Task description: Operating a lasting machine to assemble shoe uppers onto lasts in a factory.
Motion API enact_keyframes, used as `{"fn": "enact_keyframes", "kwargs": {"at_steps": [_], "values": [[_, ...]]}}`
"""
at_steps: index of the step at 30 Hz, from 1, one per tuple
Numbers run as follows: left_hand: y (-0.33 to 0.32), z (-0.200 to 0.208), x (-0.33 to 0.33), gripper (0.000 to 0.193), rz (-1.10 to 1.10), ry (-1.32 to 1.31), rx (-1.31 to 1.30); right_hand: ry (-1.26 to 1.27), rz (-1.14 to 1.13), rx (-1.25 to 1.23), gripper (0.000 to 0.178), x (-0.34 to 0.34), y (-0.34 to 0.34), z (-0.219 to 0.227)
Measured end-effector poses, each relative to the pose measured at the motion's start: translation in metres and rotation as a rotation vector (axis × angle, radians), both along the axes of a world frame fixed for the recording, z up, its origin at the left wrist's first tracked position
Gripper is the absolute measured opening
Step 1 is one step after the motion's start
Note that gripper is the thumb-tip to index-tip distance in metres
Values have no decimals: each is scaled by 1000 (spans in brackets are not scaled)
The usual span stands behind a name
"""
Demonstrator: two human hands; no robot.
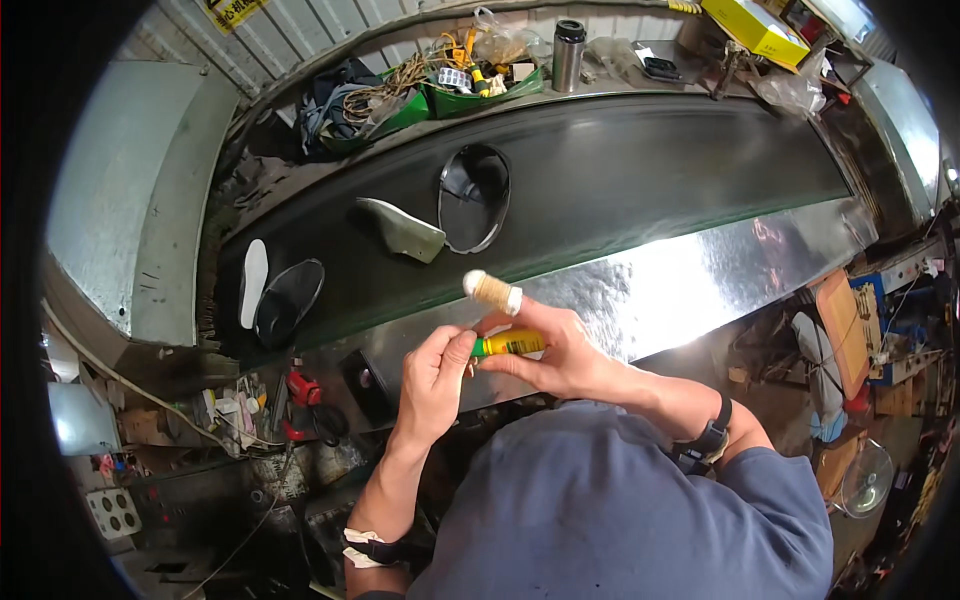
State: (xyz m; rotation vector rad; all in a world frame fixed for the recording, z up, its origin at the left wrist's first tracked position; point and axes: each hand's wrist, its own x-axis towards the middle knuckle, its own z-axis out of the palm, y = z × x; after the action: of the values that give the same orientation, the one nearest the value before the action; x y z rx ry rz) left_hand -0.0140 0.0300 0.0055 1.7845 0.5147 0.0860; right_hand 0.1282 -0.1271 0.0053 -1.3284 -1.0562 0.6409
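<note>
At frame centre, the right hand clamps a yellow glue tube while the left hand pinches its green cap; steady twisting seems best.

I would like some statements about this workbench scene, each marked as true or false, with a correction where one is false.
1. Both hands are on a small yellow tube. True: the right hand grips it and the left hand pinches its green end.
2. The right index finger is wrapped in tape. True.
3. The black belt carries nothing. False: a pale grey insole, a dark sole, a white insole and another dark sole lie on it.
4. A metal flask stands on the shelf behind the belt. True.
5. The person wears a red sleeve. False: the sleeve is blue-grey.
</note>
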Motion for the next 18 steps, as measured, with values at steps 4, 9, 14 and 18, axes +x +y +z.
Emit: {"fn": "enact_keyframes", "kwargs": {"at_steps": [4, 9, 14, 18], "values": [[-16, -5, 4, 26, 127, -264, -2, -156, -59, 29, 66, 4, 1, -6], [-18, -7, 6, 40, 125, -503, -187, 597, 87, -62, 64, 4, -3, -1], [-20, 22, 10, 38, 207, -489, -280, 592, 108, -19, 63, 5, -6, 0], [5, 12, 1, 48, 16, 230, -278, 597, 136, -22, 60, 7, -9, -10]]}}
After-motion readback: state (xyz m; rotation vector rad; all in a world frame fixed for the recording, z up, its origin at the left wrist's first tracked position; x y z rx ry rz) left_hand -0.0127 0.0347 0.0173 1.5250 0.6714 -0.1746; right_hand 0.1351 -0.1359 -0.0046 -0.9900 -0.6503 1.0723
